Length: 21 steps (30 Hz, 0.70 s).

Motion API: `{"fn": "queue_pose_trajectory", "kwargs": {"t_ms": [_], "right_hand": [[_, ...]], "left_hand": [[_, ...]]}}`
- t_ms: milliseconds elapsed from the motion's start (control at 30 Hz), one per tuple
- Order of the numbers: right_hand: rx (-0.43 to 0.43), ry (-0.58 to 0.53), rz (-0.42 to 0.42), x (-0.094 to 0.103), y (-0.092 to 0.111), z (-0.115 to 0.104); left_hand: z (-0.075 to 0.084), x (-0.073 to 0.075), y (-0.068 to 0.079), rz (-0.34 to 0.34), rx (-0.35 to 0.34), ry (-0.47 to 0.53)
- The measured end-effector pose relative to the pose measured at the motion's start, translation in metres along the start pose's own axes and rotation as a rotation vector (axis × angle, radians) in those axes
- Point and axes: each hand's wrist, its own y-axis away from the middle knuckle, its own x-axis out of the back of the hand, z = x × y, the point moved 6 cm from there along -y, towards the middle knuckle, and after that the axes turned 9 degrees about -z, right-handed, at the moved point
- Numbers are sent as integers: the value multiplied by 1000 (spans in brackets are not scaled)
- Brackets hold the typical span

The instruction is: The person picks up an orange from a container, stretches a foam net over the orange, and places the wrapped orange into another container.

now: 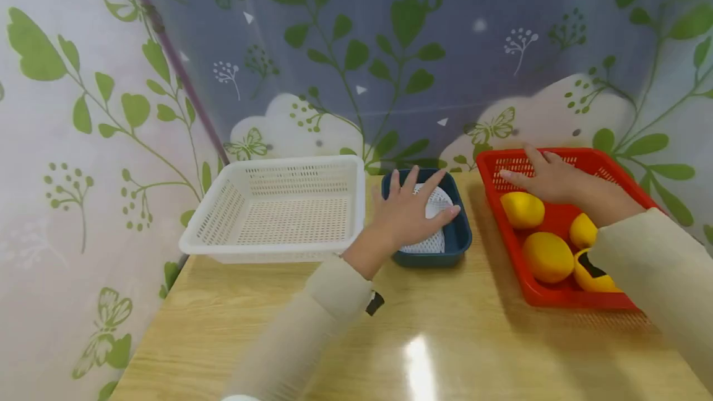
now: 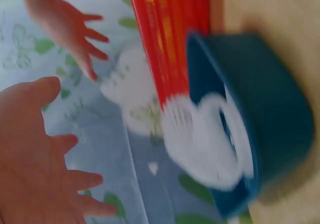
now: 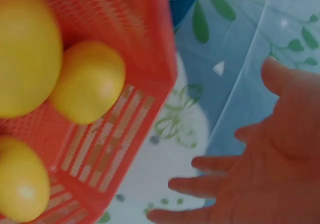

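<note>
My left hand (image 1: 405, 215) is spread over a small dark blue bin (image 1: 459, 246), its fingers straight and holding nothing. White mesh net sleeves (image 1: 440, 200) lie bunched in that bin, partly hidden by the hand. In the left wrist view the netting (image 2: 205, 144) shows apart from my palm. Over the far left part of a red basket (image 1: 535, 293) is my right hand (image 1: 557, 179), fingers extended and grasping nothing. Below it are several yellow fruits, among them a pointed one (image 1: 522, 210) and a larger rounded one (image 1: 548, 257); my right sleeve covers part of the basket.
A white perforated basket (image 1: 273, 246) stands to the left of the blue bin. All three containers are on a wooden table (image 1: 356, 351), close to a leaf-patterned curtain (image 1: 356, 60) behind. The red basket's right side is partly hidden by the right arm.
</note>
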Motion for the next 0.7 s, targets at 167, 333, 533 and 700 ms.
{"fn": "queue_pose_trajectory", "kwargs": {"t_ms": [167,333,533,700], "right_hand": [[-11,-3,-42,-7,-2,16],[-44,34,-147,-24,-2,26],[-32,2,-282,-42,2,34],[-54,-130,-414,-58,4,34]], "left_hand": [[31,-21,-4,-9,-65,-23],[56,-49,-13,-43,-112,12],[72,-71,-21,-68,-134,-20],[78,-86,-24,-104,-157,-58]]}}
